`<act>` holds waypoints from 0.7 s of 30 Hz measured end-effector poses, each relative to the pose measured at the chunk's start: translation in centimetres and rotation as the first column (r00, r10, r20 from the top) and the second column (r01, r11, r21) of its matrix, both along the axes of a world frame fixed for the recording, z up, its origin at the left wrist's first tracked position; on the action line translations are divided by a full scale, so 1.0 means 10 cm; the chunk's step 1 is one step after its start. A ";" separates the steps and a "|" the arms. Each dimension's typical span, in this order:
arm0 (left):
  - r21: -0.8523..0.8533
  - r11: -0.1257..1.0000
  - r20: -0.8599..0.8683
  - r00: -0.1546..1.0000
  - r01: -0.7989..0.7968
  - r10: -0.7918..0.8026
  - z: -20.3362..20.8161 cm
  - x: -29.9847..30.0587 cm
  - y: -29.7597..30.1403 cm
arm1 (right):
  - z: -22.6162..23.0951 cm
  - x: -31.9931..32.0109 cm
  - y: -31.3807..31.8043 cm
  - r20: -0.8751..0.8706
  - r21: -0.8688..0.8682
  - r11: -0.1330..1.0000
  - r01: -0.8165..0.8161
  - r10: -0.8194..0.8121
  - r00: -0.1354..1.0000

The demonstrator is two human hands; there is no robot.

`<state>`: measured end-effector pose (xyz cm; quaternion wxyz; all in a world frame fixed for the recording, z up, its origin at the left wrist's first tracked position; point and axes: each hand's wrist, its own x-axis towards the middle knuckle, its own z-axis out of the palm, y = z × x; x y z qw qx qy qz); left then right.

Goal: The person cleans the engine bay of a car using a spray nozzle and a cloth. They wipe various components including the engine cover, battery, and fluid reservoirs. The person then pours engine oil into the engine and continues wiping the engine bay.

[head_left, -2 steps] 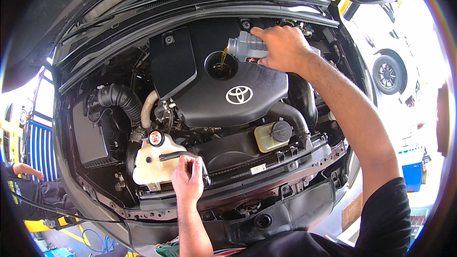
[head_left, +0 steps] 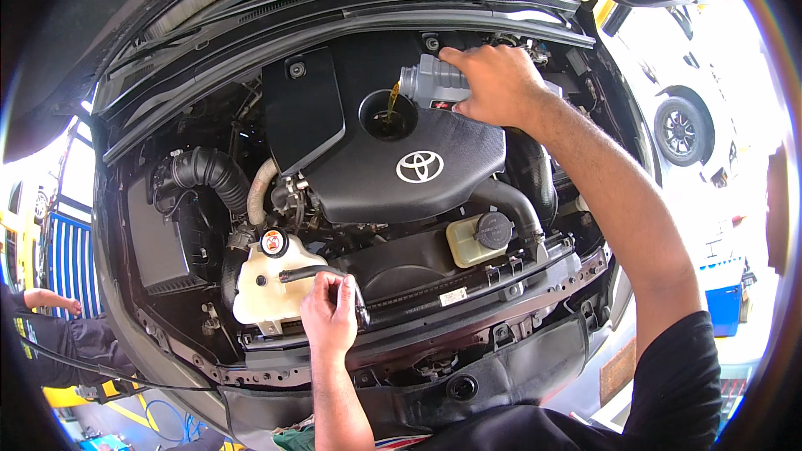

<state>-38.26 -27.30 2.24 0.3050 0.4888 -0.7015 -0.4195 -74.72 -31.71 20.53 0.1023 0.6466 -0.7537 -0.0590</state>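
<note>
My right hand [head_left: 501, 86] grips a grey oil bottle [head_left: 430, 82] from above, fingers wrapped round its body. The bottle lies tilted on its side with its mouth to the left. From it a thin amber stream of oil [head_left: 393, 98] runs into a dark round funnel [head_left: 368, 119] set in the black engine cover [head_left: 359, 179]. My left hand [head_left: 328, 316] is closed at the front of the engine bay, beside the pale coolant reservoir [head_left: 263, 294]. A black hose [head_left: 305, 273] from that reservoir passes by its fingers; what they hold, if anything, is hidden.
Right of centre sits a yellowish fluid reservoir [head_left: 468, 242] with a black cap. A ribbed intake hose [head_left: 213, 174] curves at the left. Above hangs the raised hood [head_left: 67, 50]. Another person's hand [head_left: 54, 301] shows at the far left, and a wheel [head_left: 681, 131] far right.
The other person's hand at the far left has shifted slightly to the right. My hands and the bottle keep their places, and the oil still streams.
</note>
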 end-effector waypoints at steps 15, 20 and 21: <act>0.033 0.999 0.029 0.999 -0.016 0.015 0.01 -0.03 -0.04 | 0.11 0.04 -0.04 -0.065 0.014 0.999 0.032 -0.031 0.997; 0.050 0.999 0.037 0.999 -0.016 0.014 0.01 -0.03 -0.04 | 0.13 0.05 -0.03 -0.070 0.022 0.999 0.032 -0.031 0.997; 0.066 0.998 0.031 0.999 -0.017 0.015 0.01 -0.03 -0.04 | 0.13 0.05 -0.03 -0.068 0.021 0.999 0.037 -0.036 0.997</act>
